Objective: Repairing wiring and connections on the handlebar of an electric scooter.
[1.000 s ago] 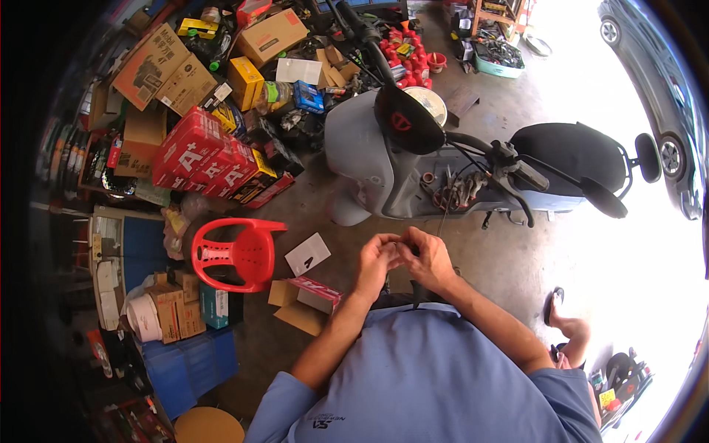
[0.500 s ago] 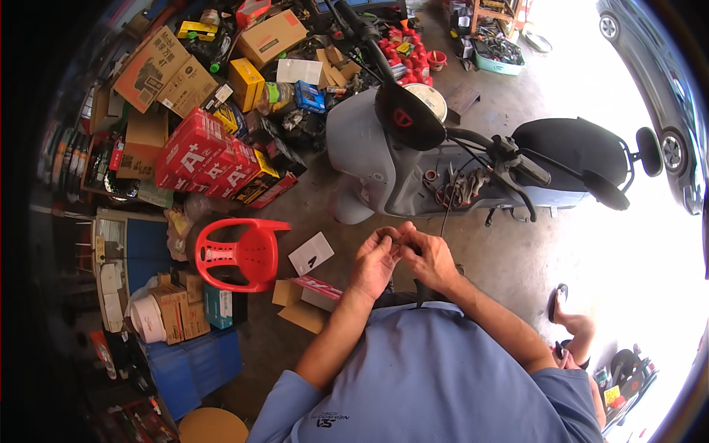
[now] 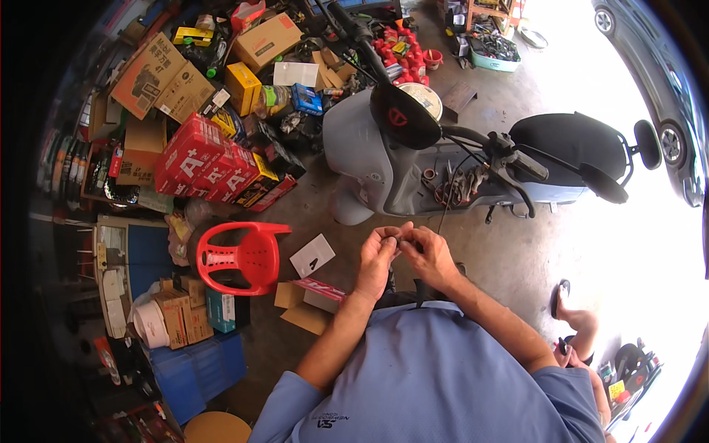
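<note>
My left hand (image 3: pixel 375 260) and my right hand (image 3: pixel 431 258) meet in front of my body. Their fingertips pinch together around a small dark piece (image 3: pixel 399 241), mostly hidden by the fingers and too small to name. Just beyond them stands a grey-blue scooter (image 3: pixel 351 140), its handlebar (image 3: pixel 509 156) toward me. From the handlebar a thin black cable (image 3: pixel 445 203) hangs down behind my right hand; whether it reaches the fingers I cannot tell. Gloves and loose tools (image 3: pixel 461 186) lie on the scooter's footboard.
A red plastic chair (image 3: pixel 255 258) stands at the left, beside a white sheet (image 3: pixel 312 255) with a small black part on it and an open carton (image 3: pixel 303 306). Red boxes (image 3: pixel 210 162) and cartons are piled beyond. Another person's leg (image 3: pixel 580 325) shows at the right, a parked car (image 3: pixel 657 88) farther off.
Both hands stay together at nearly the same place, with the fingers slightly shifted around the small piece. The whole view has moved a little.
</note>
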Available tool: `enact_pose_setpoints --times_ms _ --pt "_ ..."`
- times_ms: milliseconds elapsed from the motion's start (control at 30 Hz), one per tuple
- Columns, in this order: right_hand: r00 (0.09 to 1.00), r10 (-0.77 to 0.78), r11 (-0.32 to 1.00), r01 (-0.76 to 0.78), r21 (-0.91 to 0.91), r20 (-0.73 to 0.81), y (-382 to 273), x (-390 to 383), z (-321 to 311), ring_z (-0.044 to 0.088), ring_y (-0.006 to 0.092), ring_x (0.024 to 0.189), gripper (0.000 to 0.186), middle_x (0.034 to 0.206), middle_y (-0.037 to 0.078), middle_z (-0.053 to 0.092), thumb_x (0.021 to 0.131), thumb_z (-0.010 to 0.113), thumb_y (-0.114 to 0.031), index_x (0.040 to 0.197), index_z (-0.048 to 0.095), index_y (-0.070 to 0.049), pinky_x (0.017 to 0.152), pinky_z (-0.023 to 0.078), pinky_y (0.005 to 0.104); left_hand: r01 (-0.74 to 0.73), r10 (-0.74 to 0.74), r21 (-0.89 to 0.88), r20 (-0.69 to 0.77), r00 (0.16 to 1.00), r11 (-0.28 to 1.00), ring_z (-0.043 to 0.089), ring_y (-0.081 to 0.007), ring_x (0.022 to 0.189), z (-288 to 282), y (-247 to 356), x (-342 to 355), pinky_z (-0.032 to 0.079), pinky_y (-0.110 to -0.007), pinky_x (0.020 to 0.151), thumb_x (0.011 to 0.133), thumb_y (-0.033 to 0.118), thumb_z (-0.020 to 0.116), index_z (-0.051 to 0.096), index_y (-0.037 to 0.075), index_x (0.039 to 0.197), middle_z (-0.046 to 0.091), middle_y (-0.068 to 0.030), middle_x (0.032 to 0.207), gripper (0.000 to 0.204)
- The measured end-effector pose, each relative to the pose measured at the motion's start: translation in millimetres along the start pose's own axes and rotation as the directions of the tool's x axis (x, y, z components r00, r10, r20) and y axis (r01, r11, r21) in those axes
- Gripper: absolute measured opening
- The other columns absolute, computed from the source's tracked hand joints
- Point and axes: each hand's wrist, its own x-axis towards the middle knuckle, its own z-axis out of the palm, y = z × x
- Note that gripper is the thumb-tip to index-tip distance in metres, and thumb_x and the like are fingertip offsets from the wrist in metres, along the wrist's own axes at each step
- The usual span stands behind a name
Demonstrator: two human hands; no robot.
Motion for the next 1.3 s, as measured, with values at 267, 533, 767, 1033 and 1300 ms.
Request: enact_pose_setpoints --times_ms 267,533,767,1033,1300 --pt "0.998 0.056 0.962 -0.061 0.265 0.026 12 -5 7 0.057 0.0143 0.074 0.017 0.084 0.008 0.059 0.081 0.063 -0.003 0.098 0.058 0.0 0.064 0.045 0.029 -0.023 0.028 0.07 -0.082 0.996 0.997 0.058 -0.0129 0.102 1 -9 0 0.044 -0.027 0.089 0.097 0.012 0.049 0.052 0.004 0.105 0.058 -0.0139 0.122 0.012" --pt "1.0 -0.025 0.981 0.023 0.19 0.009 15 -5 3 0.056 0.0114 0.074 0.021 0.082 0.006 0.058 0.081 0.057 0.003 0.102 0.054 0.0 0.068 0.047 0.0264 -0.013 0.028 0.115 -0.13 0.991 0.993 0.05 -0.0056 0.074 -8 -13 -1 0.042 -0.02 0.067 0.094 0.011 0.056 0.057 0.003 0.103 0.057 0.0 0.09 0.012" --pt "0.998 0.059 0.982 -0.061 0.177 0.017 15 -7 1 0.056 0.0123 0.075 0.023 0.087 0.007 0.056 0.08 0.057 0.003 0.102 0.053 0.0 0.068 0.047 0.0271 0.013 0.017 0.236 -0.124 0.992 0.972 0.052 -0.0065 0.074 -8 -10 -4 0.043 -0.021 0.067 0.089 0.007 0.061 0.057 0.003 0.1 0.057 -0.0009 0.089 0.013" --pt "0.997 -0.076 0.988 0.07 0.14 0.033 12 -9 1 0.058 0.0168 0.076 0.019 0.087 0.009 0.055 0.079 0.061 0.001 0.097 0.054 0.0 0.068 0.048 0.0294 0.045 -0.005 0.323 -0.125 0.992 0.945 0.054 -0.0075 0.074 -16 -7 -5 0.045 -0.022 0.066 0.087 0.007 0.064 0.056 0.004 0.096 0.058 -0.0022 0.085 0.012" --pt "0.916 -0.399 0.829 0.378 -0.412 0.038 19 7 -17 0.054 0.0309 0.094 0.019 0.09 0.01 0.057 0.072 0.066 -0.007 0.09 0.059 -0.006 0.088 0.04 0.0433 -0.078 0.07 -0.014 -0.316 0.946 0.997 0.057 -0.013 0.076 -45 7 -11 0.045 -0.024 0.064 0.092 0.013 0.057 0.053 0.008 0.095 0.059 -0.0041 0.085 0.007"
